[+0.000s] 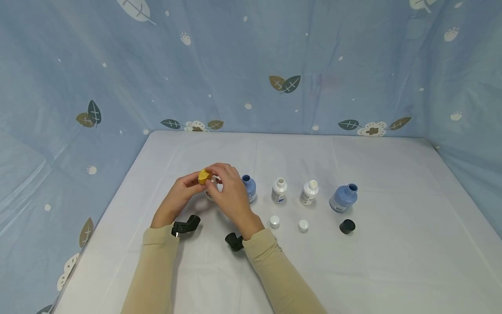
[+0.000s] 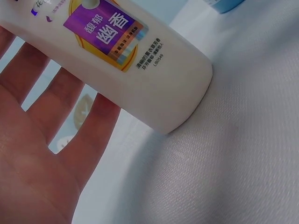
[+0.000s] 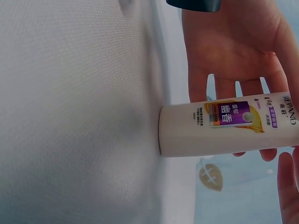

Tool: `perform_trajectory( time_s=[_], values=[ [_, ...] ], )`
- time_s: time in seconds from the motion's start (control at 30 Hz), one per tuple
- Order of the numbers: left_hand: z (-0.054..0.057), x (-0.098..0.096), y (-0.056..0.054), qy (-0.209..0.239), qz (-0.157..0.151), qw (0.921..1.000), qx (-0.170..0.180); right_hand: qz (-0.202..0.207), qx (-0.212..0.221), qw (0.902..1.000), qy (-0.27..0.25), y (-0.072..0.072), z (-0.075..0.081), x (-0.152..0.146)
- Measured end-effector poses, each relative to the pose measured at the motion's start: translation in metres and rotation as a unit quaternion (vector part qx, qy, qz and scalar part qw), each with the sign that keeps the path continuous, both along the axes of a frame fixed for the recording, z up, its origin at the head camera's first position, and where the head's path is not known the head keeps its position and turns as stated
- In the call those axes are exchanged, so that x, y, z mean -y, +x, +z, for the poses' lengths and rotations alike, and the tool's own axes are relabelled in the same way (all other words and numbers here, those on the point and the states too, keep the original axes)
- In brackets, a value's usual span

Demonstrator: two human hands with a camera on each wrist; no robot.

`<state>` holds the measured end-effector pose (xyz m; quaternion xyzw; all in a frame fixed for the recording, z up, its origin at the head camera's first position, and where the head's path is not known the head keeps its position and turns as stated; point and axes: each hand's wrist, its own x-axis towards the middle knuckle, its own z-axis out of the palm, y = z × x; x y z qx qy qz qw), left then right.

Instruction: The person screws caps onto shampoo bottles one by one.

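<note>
A white bottle (image 2: 154,88) with a purple label and a gold cap (image 1: 204,176) is between my hands at the left of the table. My left hand (image 1: 178,197) holds it, fingers wrapped behind the body in the right wrist view. Thumb and forefinger of my right hand (image 1: 231,194) pinch the gold cap from the other side. In the head view the hands hide most of the body. The bottle's base is right at the white cloth in both wrist views. A blue bottle (image 1: 249,190) stands uncapped just beyond my right hand.
Rightward stand two uncapped white bottles (image 1: 279,192) and another uncapped blue bottle (image 1: 344,199), leaning in view. Nearer me lie a white cap (image 1: 274,221), a second white cap (image 1: 303,225) and a black cap (image 1: 347,226). A blue patterned curtain (image 1: 251,65) surrounds the table.
</note>
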<state>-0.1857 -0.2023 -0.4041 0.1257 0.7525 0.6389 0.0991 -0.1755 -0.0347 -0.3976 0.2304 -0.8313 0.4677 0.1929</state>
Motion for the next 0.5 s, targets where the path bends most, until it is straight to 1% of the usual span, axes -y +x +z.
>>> perform_trajectory(
  time_s=[0.1,0.33,0.5],
  values=[
    [-0.003,0.001,-0.001,-0.003,-0.005,1.0,-0.002,-0.002,0.006,1.0,-0.004,0.0,0.0,0.0],
    [-0.017,0.006,-0.009,-0.003,0.0,1.0,0.008,-0.003,0.007,0.9999,-0.012,0.0,-0.001,-0.001],
    [-0.019,0.006,-0.009,-0.007,0.005,0.9999,0.011,-0.008,0.002,0.9998,-0.018,0.0,-0.001,0.0]
  ],
)
